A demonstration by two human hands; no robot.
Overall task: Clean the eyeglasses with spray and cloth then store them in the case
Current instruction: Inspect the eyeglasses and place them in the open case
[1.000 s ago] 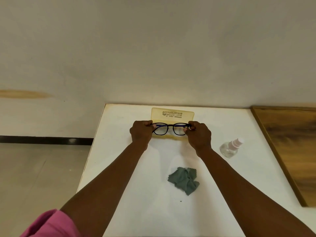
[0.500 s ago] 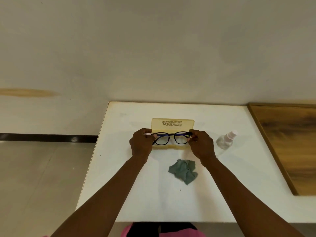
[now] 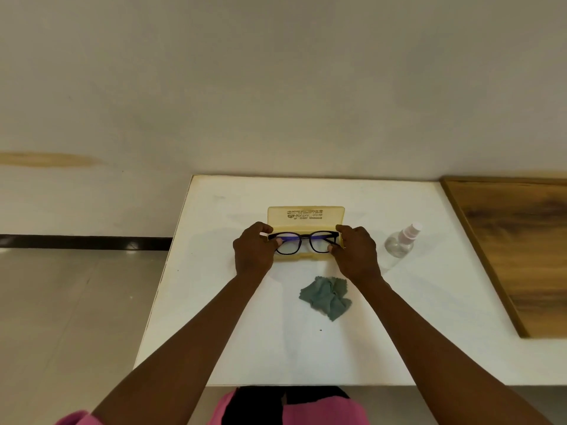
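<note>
Black-framed eyeglasses (image 3: 304, 242) are held level over the open yellow case (image 3: 306, 215), whose lid stands up behind them with printed text. My left hand (image 3: 253, 251) pinches the left end of the frame and my right hand (image 3: 356, 250) pinches the right end. A crumpled grey-green cloth (image 3: 325, 297) lies on the white table (image 3: 383, 342) just in front of the case. To the right of my right hand, a small clear spray bottle (image 3: 400, 242) with a pale pink top lies on its side.
A wooden board (image 3: 518, 250) covers the table's right side. The table's back edge meets a plain wall, and its left edge drops to a tiled floor (image 3: 70, 317). Pink and black clothing (image 3: 291, 406) shows below the front edge.
The view has tilted down, so the table's front edge and the clothing now show. Both hands have kept their hold on the glasses, which sit lower against the case than a second ago.
</note>
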